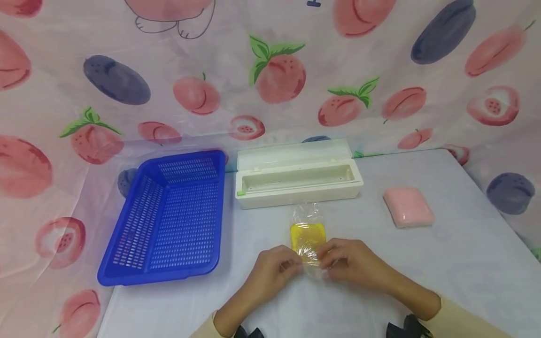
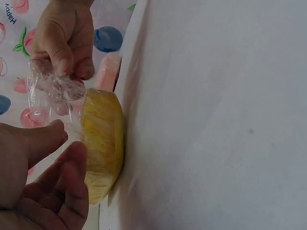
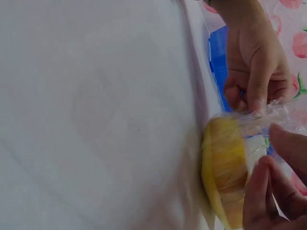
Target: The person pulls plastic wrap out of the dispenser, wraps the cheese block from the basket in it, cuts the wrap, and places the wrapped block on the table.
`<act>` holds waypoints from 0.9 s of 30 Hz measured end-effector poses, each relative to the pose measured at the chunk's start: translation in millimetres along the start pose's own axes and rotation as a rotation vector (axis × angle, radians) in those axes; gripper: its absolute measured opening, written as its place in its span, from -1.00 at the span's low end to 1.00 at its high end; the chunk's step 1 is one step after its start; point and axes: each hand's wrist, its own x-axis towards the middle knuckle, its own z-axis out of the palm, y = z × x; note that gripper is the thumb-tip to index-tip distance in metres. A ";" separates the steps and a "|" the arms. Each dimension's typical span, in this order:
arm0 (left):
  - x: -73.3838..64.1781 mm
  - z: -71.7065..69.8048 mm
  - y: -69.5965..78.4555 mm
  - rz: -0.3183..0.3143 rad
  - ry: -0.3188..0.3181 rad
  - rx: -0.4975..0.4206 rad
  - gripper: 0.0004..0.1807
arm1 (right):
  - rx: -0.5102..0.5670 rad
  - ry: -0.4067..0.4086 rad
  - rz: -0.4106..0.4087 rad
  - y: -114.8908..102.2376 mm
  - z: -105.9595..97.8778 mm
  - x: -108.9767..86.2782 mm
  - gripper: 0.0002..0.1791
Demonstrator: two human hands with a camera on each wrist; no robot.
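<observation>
A yellow block [image 1: 308, 237] lies on the white-covered table, wrapped in clear cling film [image 1: 307, 213]. The film extends loosely past its far end and bunches up at the near side. My left hand [image 1: 272, 272] pinches the film at the block's near left corner. At the near right corner, my right hand [image 1: 355, 265] pinches film between thumb and fingers. Both wrist views show the crinkled film [image 2: 57, 91] raised over the block's edge between the two hands. The yellow block [image 3: 223, 163] stays down on the table.
A blue perforated basket [image 1: 181, 225] stands at the left. Behind the block is a long white box [image 1: 300, 192] with its translucent lid [image 1: 296, 155] raised. A pink block [image 1: 407, 206] in shiny wrap lies at the right. Fruit-patterned cloth [image 1: 279, 75] hangs behind the table.
</observation>
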 end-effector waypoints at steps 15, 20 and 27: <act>15.0 1.3 2.9 -0.071 -0.029 0.012 -0.87 | -0.127 0.059 -0.026 12.7 3.1 17.1 -0.91; 22.3 4.8 2.3 -0.086 -0.009 0.045 -0.92 | -0.132 0.109 0.033 10.2 6.0 24.2 -0.82; 25.8 11.4 3.6 -0.023 0.090 0.203 -0.85 | -0.197 0.188 0.015 6.9 12.8 28.9 -0.75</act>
